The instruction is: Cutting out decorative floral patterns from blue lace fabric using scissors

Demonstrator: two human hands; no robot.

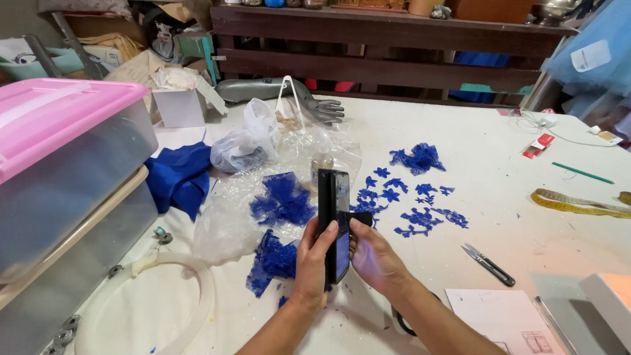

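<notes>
I hold the phone (pixel 334 223) upright, long axis vertical, left hand (pixel 314 260) gripping its edge, right hand (pixel 371 256) clasping opposite.

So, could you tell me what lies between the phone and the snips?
In the head view, the right hand by the phone, then bare table up to the snips.
</notes>
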